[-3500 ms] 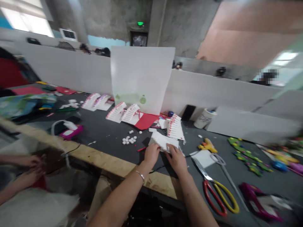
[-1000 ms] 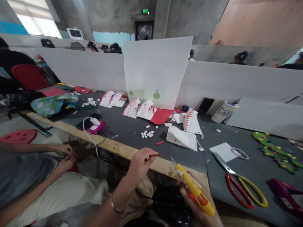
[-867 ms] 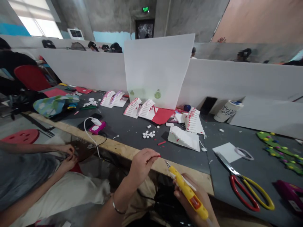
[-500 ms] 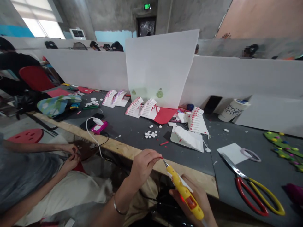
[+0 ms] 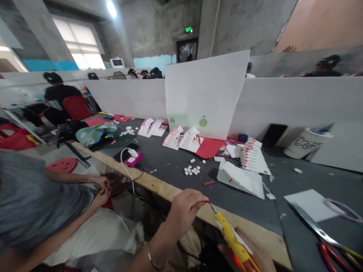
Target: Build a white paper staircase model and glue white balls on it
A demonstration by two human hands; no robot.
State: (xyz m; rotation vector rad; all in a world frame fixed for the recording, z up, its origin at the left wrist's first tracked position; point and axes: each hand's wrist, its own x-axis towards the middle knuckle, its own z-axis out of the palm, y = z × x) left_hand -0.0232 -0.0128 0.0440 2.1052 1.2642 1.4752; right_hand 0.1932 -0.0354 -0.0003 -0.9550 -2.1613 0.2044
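My left hand (image 5: 183,211), a silver bangle on its wrist, pinches a small red piece (image 5: 207,201) between thumb and fingertips, just over the table's front edge. Wrapped around a yellow pen-style hot glue gun (image 5: 230,233) is my right hand (image 5: 259,252), partly cut off by the lower frame edge. The gun's metal nozzle points up and left, at or touching the red piece. A red glow shows on its body. Beyond the hands lie a red strip (image 5: 209,183), several white pebble-like pieces (image 5: 192,170) and a white folded-paper piece (image 5: 241,179).
Large scissors (image 5: 314,224) and a white card (image 5: 312,204) lie at right, with a patterned cup (image 5: 306,143) behind. Fan-like paper pieces (image 5: 172,136) stand before a white board (image 5: 205,94). At left sits another person (image 5: 25,200), hands together, near a pink box (image 5: 133,159) with a cable.
The view has swung left and up, so the table things appear shifted right and lower. Both hands keep their hold, the nozzle staying at the red piece.
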